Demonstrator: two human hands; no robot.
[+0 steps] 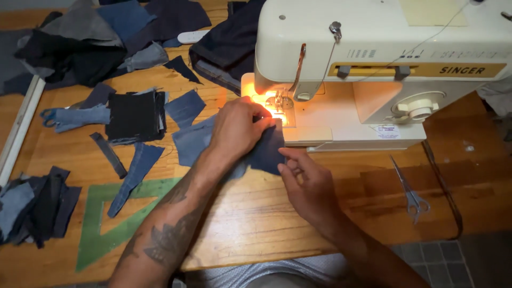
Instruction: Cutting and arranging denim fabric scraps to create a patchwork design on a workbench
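Wooden desk (256,213) fills most of the view, warm orange-brown boards w/ a green painted triangle shape (101,224) at lower left. Grey tiled floor (442,256) shows at bottom right past the desk edge. White strip (18,130), maybe a ruler or rail, runs along the left edge.

Cream sewing machine (384,69) sits at upper right, its lamp lit and glaring yellow on the needle area (277,104). Dark folded denim (224,50) lies just behind the machine's left end.

Left hand (237,128) presses flat, fingers curled down, on a dark blue denim piece (266,152) right at the presser foot. Right hand (306,184) pinches the near lower edge of the same piece betw. thumb and fingers. Cloth lies on the desk and machine bed, touching the needle area.

Scraps all over the left half: heap of grey, black and blue cloth (85,45) top left, black square stack (136,114) mid-left, long blue strips (133,176) near the green paint, another dark pile (34,208) at far left. Blue-handled scissors (50,117) lie partly under a pale scrap. Small metal scissors (410,192) lie on the desk to the right, well apart from both hands.
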